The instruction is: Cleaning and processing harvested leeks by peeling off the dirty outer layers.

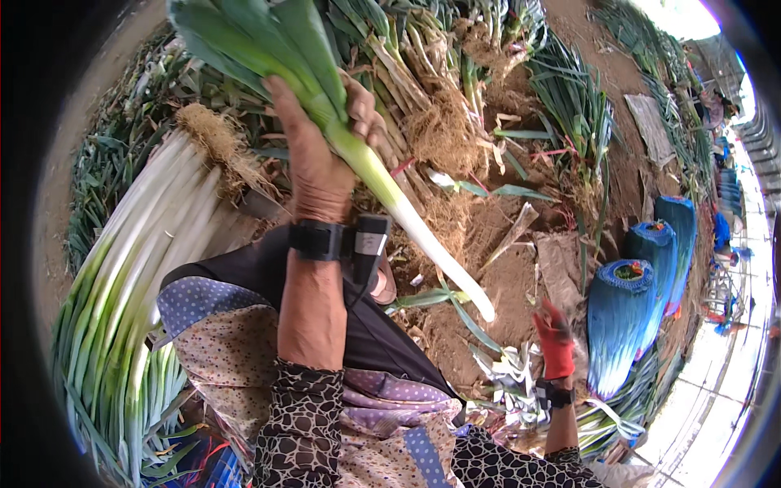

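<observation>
My bare left hand (320, 149) grips a large green onion or leek (399, 204) where its leaves meet the stalk. Its green leaves fan out above the hand, and the white shaft slants down to the right with its tip above the soil. My right hand (554, 344), in a red glove, is low on the right, apart from that stalk. Blur hides how its fingers are set. Below and left of it lies a heap of white and green peelings (512, 381). On my left rests a pile of pale stalks (146, 201) with roots on.
Unpeeled, rooted bunches (439, 116) lie on the soil ahead. Several blue-wrapped bundles (622, 317) stand at the right, beside a leafy bunch (573, 116). A flat metal piece (259, 204) shows near the left roots. My bent leg (390, 329) crosses the foreground.
</observation>
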Demonstrator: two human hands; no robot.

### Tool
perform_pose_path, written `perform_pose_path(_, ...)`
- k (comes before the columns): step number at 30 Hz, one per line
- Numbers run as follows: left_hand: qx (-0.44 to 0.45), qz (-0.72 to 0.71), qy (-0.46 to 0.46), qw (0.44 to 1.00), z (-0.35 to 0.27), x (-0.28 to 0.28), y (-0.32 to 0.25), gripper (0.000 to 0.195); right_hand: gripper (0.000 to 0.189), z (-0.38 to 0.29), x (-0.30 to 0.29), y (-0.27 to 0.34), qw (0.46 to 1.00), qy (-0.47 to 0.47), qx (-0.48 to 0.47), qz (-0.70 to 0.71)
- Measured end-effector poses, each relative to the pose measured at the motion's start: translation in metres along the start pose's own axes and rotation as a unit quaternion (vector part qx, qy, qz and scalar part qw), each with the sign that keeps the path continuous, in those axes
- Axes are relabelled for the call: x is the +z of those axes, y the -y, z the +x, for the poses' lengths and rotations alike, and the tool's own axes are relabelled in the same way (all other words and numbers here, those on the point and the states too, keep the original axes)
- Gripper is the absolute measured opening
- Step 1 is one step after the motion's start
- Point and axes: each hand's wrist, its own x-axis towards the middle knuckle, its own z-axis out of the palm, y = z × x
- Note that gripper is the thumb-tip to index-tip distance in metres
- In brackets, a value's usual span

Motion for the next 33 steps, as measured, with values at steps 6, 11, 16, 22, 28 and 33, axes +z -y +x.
perform_pose_path(6,-0.022,0.042,-0.036,0.998,-0.012,0.005,-0.005,0.069,0.064,0.059,0.075,0.242,0.919,-0.042,-0.39,-0.03)
perform_pose_path(11,-0.031,0.082,-0.155,0.984,-0.013,0.011,0.013,0.074,0.047,0.07,0.142,0.247,0.934,-0.071,-0.349,-0.001)
perform_pose_path(16,0.026,0.187,-0.224,0.956,-0.012,0.0,0.003,0.07,0.017,-0.002,0.125,0.052,0.974,0.095,-0.095,-0.184)
perform_pose_path(22,0.066,0.147,-0.265,0.951,-0.001,-0.01,-0.002,0.064,0.049,-0.047,0.015,-0.075,0.884,0.258,0.127,-0.369)
perform_pose_path(28,0.096,0.16,-0.298,0.936,-0.006,0.007,0.016,0.063,0.064,0.079,0.049,0.173,0.924,0.081,-0.206,0.312)
perform_pose_path(33,0.057,0.056,-0.194,0.978,-0.014,0.016,0.027,0.058,0.038,0.162,0.172,0.217,0.934,0.06,-0.139,0.322)
